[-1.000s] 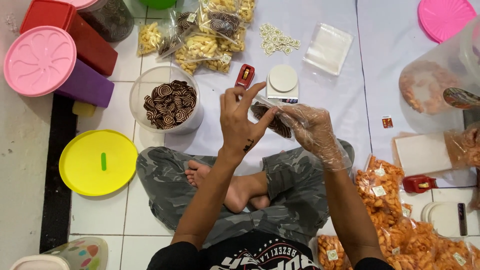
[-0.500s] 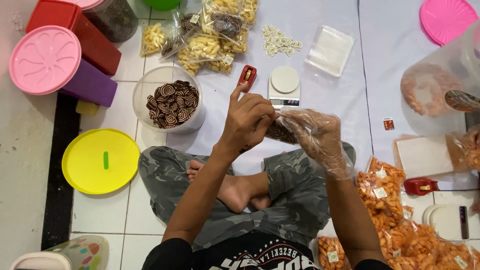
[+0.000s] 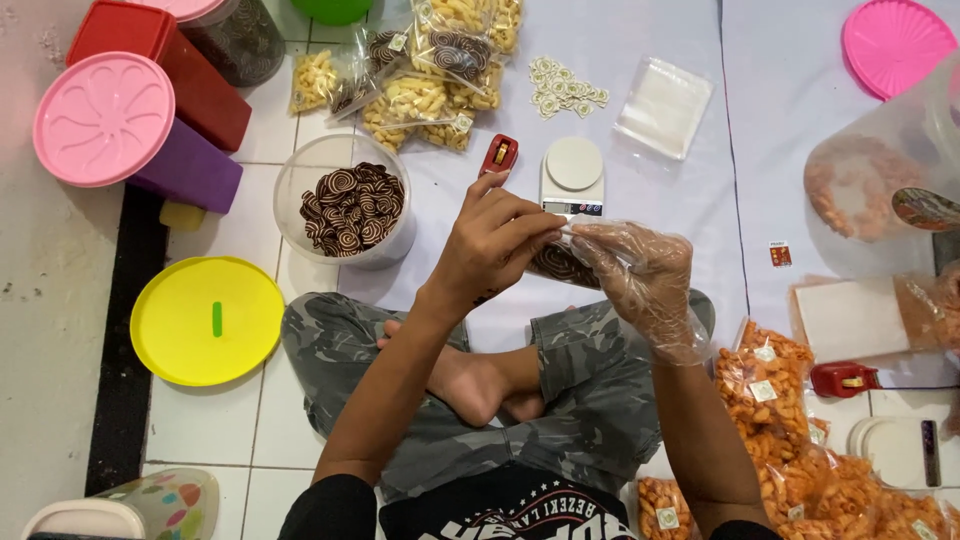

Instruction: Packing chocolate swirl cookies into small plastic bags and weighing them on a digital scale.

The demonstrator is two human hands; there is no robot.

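**Small clear bag of spiral biscuits pinched between two hands over a tiled floor**

Seated cross-legged on white floor tiles (image 3: 210, 430), camouflage trousers at the centre. Bare left hand (image 3: 495, 245) just left of centre, fingers closed together and pinched on the top of a small clear plastic bag of brown spiral biscuits (image 3: 560, 262). Right hand (image 3: 640, 280) in a thin transparent glove, fingers curled around the same bag from the 3 o'clock side, gripping it. Bag held above the lap, just below a small white digital kitchen scale (image 3: 572, 175).

Spread under the scale, a pale lilac cloth sheet (image 3: 660, 60) covering the floor from 12 to 3 o'clock. On it, at 12 o'clock, a pile of sealed clear snack bags (image 3: 430, 70), a scatter of small round paper labels (image 3: 565, 85), a stack of empty clear plastic bags (image 3: 663, 105) and a small red stapler (image 3: 499, 155).

At 10 o'clock from the hands, a round clear plastic tub of brown-and-cream spiral biscuits (image 3: 350, 210). At 9 o'clock, a round yellow plastic lid (image 3: 207, 320) flat on the tiles. Higher, at 10 to 11 o'clock, a purple container with a pink flower-patterned lid (image 3: 105, 120) beside a red rectangular box (image 3: 160, 60). Grey concrete strip (image 3: 40, 330) along the left edge, a dark band beside it.

At 4 to 5 o'clock, a heap of sealed bags of orange snacks (image 3: 790, 420) and a second red stapler (image 3: 845, 380). At 1 o'clock, a round pink lid (image 3: 895, 45).
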